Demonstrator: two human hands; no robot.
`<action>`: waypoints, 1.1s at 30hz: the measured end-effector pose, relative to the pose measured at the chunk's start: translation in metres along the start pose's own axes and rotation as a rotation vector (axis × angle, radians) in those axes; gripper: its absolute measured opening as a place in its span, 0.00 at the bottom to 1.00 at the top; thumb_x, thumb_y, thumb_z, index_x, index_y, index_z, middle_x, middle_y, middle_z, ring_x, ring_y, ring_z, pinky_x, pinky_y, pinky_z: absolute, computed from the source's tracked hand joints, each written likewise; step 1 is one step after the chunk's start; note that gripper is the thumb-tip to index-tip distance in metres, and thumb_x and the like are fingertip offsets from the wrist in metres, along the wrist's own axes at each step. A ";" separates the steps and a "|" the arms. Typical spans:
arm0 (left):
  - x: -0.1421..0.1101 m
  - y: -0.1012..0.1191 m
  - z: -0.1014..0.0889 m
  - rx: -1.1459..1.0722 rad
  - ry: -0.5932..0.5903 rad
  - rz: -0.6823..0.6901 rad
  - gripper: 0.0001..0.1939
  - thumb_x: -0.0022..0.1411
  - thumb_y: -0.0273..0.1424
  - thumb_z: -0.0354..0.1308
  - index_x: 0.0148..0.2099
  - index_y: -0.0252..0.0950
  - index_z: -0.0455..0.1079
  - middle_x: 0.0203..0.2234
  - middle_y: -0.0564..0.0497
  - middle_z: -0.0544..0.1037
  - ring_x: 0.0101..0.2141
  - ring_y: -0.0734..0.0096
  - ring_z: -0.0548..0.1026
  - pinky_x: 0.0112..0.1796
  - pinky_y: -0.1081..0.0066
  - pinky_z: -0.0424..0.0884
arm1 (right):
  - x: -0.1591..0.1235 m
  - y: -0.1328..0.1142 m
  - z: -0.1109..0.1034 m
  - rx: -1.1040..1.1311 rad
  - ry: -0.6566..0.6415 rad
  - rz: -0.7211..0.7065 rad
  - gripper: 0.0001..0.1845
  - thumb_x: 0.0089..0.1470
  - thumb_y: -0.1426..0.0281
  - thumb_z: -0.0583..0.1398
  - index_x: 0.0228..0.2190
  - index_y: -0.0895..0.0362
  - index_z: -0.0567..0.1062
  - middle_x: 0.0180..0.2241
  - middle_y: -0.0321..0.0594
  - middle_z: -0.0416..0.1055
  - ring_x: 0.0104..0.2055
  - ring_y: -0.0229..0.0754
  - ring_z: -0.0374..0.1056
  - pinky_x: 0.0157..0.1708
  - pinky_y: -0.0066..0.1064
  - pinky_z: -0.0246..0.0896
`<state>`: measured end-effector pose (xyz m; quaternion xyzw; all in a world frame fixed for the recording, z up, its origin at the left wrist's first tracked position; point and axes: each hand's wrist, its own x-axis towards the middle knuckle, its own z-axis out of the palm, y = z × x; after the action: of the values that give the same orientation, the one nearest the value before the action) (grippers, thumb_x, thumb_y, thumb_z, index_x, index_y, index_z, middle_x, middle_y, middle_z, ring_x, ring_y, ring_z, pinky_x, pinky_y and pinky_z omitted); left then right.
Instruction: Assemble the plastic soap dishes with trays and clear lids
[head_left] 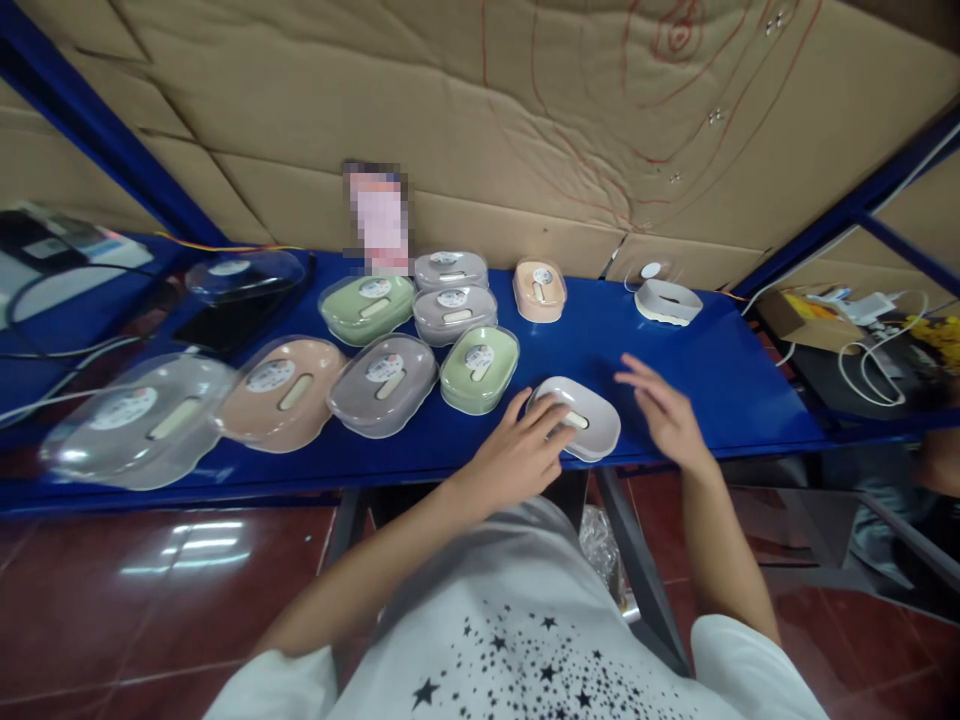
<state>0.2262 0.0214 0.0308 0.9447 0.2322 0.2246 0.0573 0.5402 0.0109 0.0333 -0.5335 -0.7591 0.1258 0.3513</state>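
My left hand (525, 445) rests with its fingers spread on the left side of a white soap dish (589, 422) that lies near the front edge of the blue table (675, 350). My right hand (664, 410) hovers just right of that dish, fingers stretched out and apart, holding nothing. To the left of the dish stand several lidded soap boxes: a green one (480, 368), a grey one (382, 385), a pink one (281, 392) and a clear one (135, 420).
Further back stand a green box (367, 308), two grey boxes (454, 292), a peach box (539, 289) and a white dish (667, 301). Cardboard lines the wall behind. Cables and a small carton (806, 315) lie at the right; a dark device (225, 310) is at the left.
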 end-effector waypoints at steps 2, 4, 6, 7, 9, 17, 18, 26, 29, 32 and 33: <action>-0.009 -0.002 -0.005 0.031 -0.045 0.016 0.15 0.73 0.24 0.54 0.59 0.38 0.72 0.64 0.43 0.75 0.66 0.53 0.68 0.64 0.47 0.63 | 0.032 0.036 -0.016 -0.175 0.132 0.033 0.23 0.74 0.62 0.50 0.63 0.47 0.75 0.71 0.43 0.67 0.74 0.52 0.62 0.74 0.54 0.55; -0.018 -0.003 -0.008 0.049 -0.058 0.045 0.14 0.76 0.26 0.52 0.59 0.39 0.72 0.62 0.44 0.76 0.63 0.55 0.71 0.59 0.51 0.66 | 0.067 0.074 -0.029 -0.444 0.126 0.155 0.27 0.72 0.63 0.51 0.67 0.53 0.70 0.73 0.50 0.63 0.75 0.57 0.59 0.72 0.59 0.54; -0.025 -0.004 -0.009 0.045 -0.051 0.064 0.13 0.79 0.30 0.52 0.61 0.39 0.71 0.61 0.46 0.77 0.60 0.57 0.73 0.56 0.54 0.66 | 0.100 0.102 -0.036 -0.614 0.109 0.245 0.31 0.68 0.63 0.54 0.69 0.56 0.67 0.75 0.54 0.57 0.77 0.62 0.53 0.72 0.64 0.50; -0.028 -0.005 -0.009 0.036 -0.046 0.068 0.13 0.79 0.32 0.53 0.61 0.39 0.71 0.60 0.46 0.78 0.58 0.57 0.74 0.54 0.55 0.67 | 0.116 0.112 -0.037 -0.653 0.102 0.260 0.33 0.67 0.62 0.55 0.69 0.58 0.66 0.75 0.56 0.57 0.77 0.64 0.52 0.72 0.65 0.48; -0.032 -0.008 -0.007 0.015 -0.029 0.063 0.13 0.80 0.36 0.55 0.61 0.40 0.71 0.59 0.47 0.79 0.57 0.58 0.74 0.52 0.58 0.67 | 0.145 0.121 -0.032 -0.677 0.128 0.277 0.34 0.66 0.60 0.57 0.68 0.61 0.67 0.72 0.59 0.62 0.74 0.65 0.56 0.71 0.64 0.46; -0.046 -0.011 -0.003 -0.041 0.051 -0.034 0.12 0.78 0.35 0.56 0.59 0.39 0.72 0.59 0.44 0.78 0.58 0.56 0.75 0.53 0.57 0.71 | 0.231 0.114 0.005 -0.632 0.372 0.642 0.23 0.68 0.54 0.56 0.41 0.60 0.82 0.51 0.61 0.77 0.60 0.64 0.65 0.63 0.67 0.48; -0.048 -0.010 -0.003 -0.041 0.064 -0.054 0.13 0.78 0.34 0.55 0.61 0.39 0.71 0.60 0.42 0.77 0.59 0.55 0.75 0.53 0.56 0.72 | 0.234 0.111 0.005 -0.586 0.388 0.670 0.21 0.67 0.57 0.57 0.41 0.60 0.81 0.50 0.59 0.78 0.60 0.62 0.67 0.63 0.67 0.48; -0.053 -0.011 0.004 -0.051 0.196 -0.109 0.17 0.76 0.29 0.56 0.64 0.40 0.69 0.65 0.37 0.71 0.67 0.48 0.71 0.61 0.48 0.75 | 0.144 0.043 -0.017 0.535 0.692 0.397 0.10 0.60 0.57 0.58 0.34 0.50 0.70 0.40 0.39 0.79 0.47 0.46 0.77 0.48 0.40 0.73; -0.055 -0.010 0.007 -0.073 0.222 -0.153 0.23 0.76 0.32 0.58 0.70 0.40 0.64 0.66 0.36 0.71 0.64 0.48 0.74 0.60 0.49 0.78 | 0.080 0.003 -0.011 0.801 0.568 0.457 0.11 0.58 0.57 0.61 0.34 0.50 0.71 0.34 0.37 0.77 0.39 0.44 0.77 0.39 0.36 0.75; -0.056 -0.010 0.010 -0.100 0.232 -0.209 0.29 0.76 0.36 0.59 0.74 0.42 0.58 0.69 0.36 0.67 0.64 0.46 0.74 0.59 0.48 0.79 | 0.034 -0.032 0.012 1.087 0.408 0.585 0.11 0.54 0.60 0.68 0.35 0.50 0.74 0.26 0.32 0.71 0.28 0.39 0.70 0.29 0.31 0.70; -0.056 -0.009 0.010 -0.111 0.234 -0.216 0.30 0.76 0.36 0.59 0.75 0.42 0.56 0.70 0.36 0.66 0.65 0.46 0.74 0.60 0.47 0.79 | 0.026 -0.041 0.021 1.113 0.360 0.622 0.12 0.54 0.61 0.70 0.36 0.51 0.76 0.25 0.31 0.69 0.26 0.37 0.67 0.26 0.29 0.67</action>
<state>0.1824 0.0036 -0.0024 0.8770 0.3247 0.3382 0.1056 0.4922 0.0220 0.0515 -0.4792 -0.3208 0.5036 0.6433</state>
